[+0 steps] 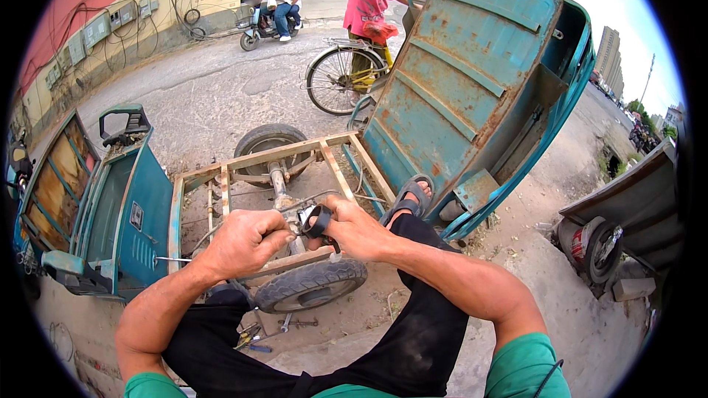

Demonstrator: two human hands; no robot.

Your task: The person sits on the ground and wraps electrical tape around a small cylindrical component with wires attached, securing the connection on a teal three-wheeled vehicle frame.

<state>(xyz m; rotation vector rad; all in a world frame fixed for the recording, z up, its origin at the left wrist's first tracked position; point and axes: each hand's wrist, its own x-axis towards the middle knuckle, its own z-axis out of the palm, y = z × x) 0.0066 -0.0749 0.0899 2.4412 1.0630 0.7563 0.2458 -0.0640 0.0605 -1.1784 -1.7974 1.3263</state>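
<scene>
Holding a black ring, maybe a tape roll, in my right hand, above the bare vehicle frame. Left hand curled tight just beside it; can't tell if it pinches anything. Ring looks light, slightly springy; I'd take the outer rim. Teal cargo bed tipped up, rust-streaked. Red plastic bag on yellow bicycle: contents hidden.
</scene>
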